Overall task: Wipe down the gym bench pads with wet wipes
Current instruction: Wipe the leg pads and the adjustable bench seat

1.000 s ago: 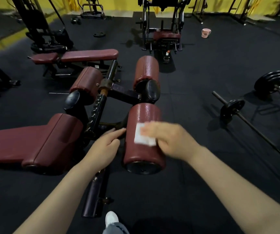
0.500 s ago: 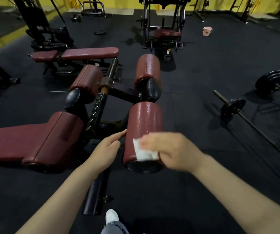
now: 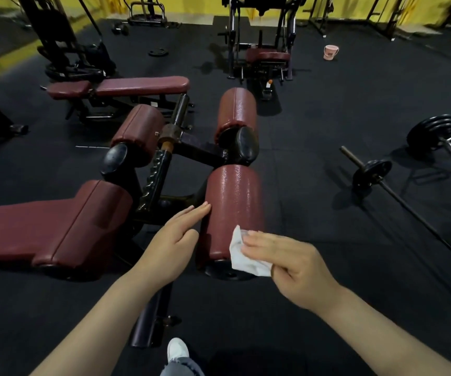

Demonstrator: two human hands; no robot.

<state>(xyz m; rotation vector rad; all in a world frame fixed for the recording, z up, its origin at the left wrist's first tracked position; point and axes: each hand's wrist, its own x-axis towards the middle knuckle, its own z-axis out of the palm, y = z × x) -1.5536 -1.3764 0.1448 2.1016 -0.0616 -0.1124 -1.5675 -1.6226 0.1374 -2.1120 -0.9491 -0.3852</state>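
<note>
A maroon roller pad (image 3: pixel 232 207) stands close in front of me, its surface shiny. My right hand (image 3: pixel 289 264) holds a white wet wipe (image 3: pixel 242 256) against the pad's near right end, by the black end cap. My left hand (image 3: pixel 175 240) is open, its straight fingertips touching the pad's left side. Two more maroon roller pads (image 3: pixel 236 112) (image 3: pixel 139 128) sit farther along the black frame. The bench's long maroon seat pad (image 3: pixel 42 226) stretches off to the left.
A second maroon flat bench (image 3: pixel 140 85) stands behind. A barbell with plates (image 3: pixel 371 172) lies on the black floor at right, near stacked plates (image 3: pixel 433 128). A pink bucket (image 3: pixel 330 52) and weight machines (image 3: pixel 259 39) are at the back. My shoe (image 3: pixel 177 350) shows below.
My right hand has dragged the wipe down the roller pad from its middle to the near end. The left hand stayed beside the pad.
</note>
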